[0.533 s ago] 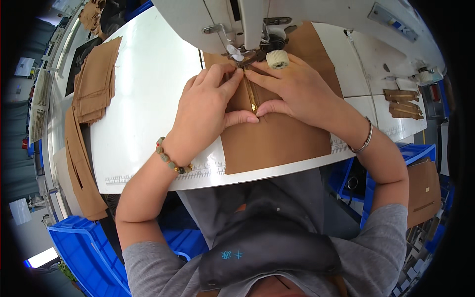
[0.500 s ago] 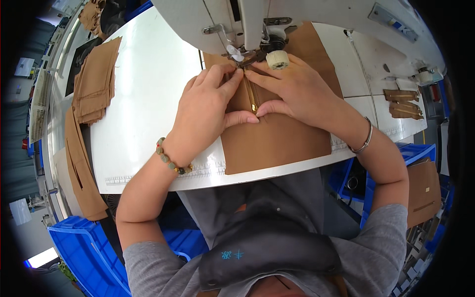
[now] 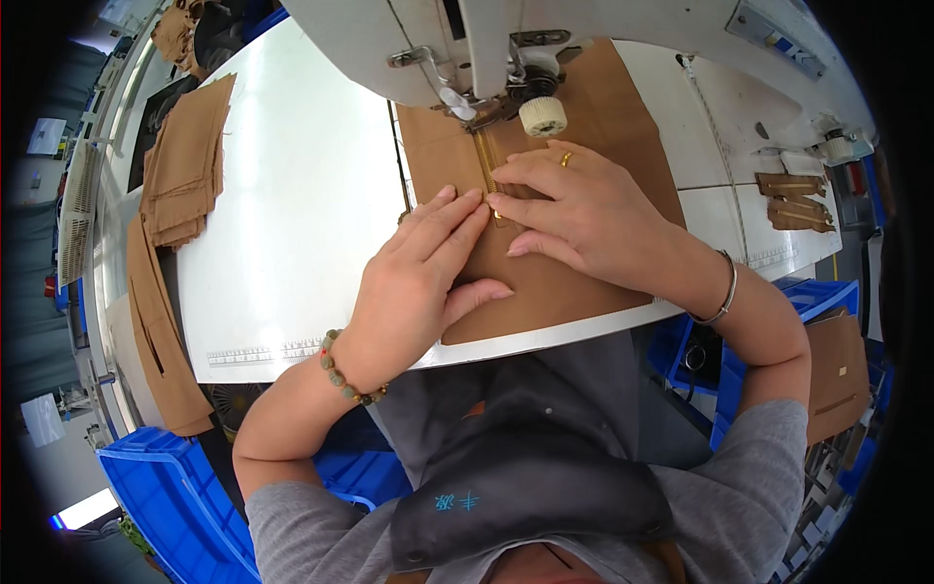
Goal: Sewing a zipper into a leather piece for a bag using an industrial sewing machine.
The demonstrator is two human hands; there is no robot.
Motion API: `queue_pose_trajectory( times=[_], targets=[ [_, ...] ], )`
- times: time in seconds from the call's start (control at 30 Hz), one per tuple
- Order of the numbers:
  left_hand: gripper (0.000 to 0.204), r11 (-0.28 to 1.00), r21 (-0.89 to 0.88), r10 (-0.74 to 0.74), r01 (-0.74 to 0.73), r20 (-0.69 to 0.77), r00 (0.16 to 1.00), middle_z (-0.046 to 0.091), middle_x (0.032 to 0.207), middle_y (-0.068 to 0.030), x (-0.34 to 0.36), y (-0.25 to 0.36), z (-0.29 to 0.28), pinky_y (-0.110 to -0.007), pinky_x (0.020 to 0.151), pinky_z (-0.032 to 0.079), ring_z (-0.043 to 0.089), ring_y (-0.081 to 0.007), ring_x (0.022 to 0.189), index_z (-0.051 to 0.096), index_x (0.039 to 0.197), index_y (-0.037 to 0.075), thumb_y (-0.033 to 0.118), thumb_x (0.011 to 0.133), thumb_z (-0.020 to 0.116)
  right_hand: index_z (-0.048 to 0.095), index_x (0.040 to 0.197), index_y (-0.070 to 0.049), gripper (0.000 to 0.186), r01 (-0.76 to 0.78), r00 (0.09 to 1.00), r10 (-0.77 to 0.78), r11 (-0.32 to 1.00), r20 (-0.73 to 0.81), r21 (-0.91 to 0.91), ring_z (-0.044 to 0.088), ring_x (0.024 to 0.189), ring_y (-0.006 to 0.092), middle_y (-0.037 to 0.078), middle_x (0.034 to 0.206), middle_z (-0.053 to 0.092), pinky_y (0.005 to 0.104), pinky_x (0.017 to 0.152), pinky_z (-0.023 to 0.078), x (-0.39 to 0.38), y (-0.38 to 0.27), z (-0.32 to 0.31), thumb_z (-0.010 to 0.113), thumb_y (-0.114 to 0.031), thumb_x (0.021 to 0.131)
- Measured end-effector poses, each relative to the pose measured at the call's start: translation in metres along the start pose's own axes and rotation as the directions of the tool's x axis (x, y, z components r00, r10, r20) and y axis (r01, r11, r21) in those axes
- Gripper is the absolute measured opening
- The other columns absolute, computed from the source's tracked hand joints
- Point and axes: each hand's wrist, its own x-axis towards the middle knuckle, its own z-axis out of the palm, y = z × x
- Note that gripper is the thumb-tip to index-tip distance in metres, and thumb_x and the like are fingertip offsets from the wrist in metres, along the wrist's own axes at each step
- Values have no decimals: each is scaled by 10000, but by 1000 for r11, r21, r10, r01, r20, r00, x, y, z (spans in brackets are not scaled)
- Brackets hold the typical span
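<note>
A: Surface and room, near first?

B: Blue bins [image 3: 185,496] low on the left, beside the person's lap. More blue bins [image 3: 827,292] on the right. Then a white table [image 3: 292,243], with a ruler strip along its near edge. Tan strips [image 3: 156,321] hang off its left side; a stack of tan pieces [image 3: 185,161] sits further back on the left. Far right, small tan zipper pieces [image 3: 793,200] lie on the table. At the back, the sewing machine [image 3: 506,39] spans the top

A: The work piece?

B: Tan cloth [image 3: 574,282] lies flat at the table's middle, from the near edge up under the machine head. A brass zipper [image 3: 486,170] lies on it, its long axis running near to far, far end pointing to the presser foot [image 3: 491,107]

A: Hands?

B: Left hand [image 3: 428,268] flat, palm down, fingers straight and together, pressing the cloth just left of the zipper. Right hand [image 3: 584,209] also spread flat, fingertips on the cloth at the zipper, touching the left fingertips. Neither hand is closed around anything; both only press down
</note>
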Motion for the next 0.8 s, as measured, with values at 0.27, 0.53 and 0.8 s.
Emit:
queue_pose_trajectory(
  times=[0.27, 0.53, 0.8],
  targets=[
    [716, 994, 83, 64, -69, 65, 996, 707, 1411, -123, 9, -3, -9, -416, 1045, 575, 684, -331, 1290, 731, 1330, -15, 441, 798, 881, 760, 1159, -68, 380, -99, 993, 103, 992, 57, -82, 736, 1013, 263, 69, 1174, 719, 377, 831, 606, -11, -25, -6, 822, -300, 865],
    [705, 989, 102, 104, -106, 26, 994, 733, 1359, -107, 19, -14, -9, -408, 1024, 579, 707, -314, 1215, 753, 1308, 4, 458, 785, 882, 782, 1165, -84, 374, -111, 983, 128, 984, 128, -136, 748, 1060, 252, 62, 1249, 741, 387, 865, 607, -2, -21, -10, 817, -316, 875],
    [668, 986, 133, 101, -100, 5, 995, 713, 1295, -108, 38, -35, -6, -423, 1055, 532, 697, -298, 1149, 748, 1300, -14, 481, 857, 828, 778, 1150, -99, 362, -120, 984, 139, 978, 107, -169, 735, 995, 268, 41, 1209, 742, 387, 865, 597, 16, 3, -6, 818, -339, 881]
  ],
)
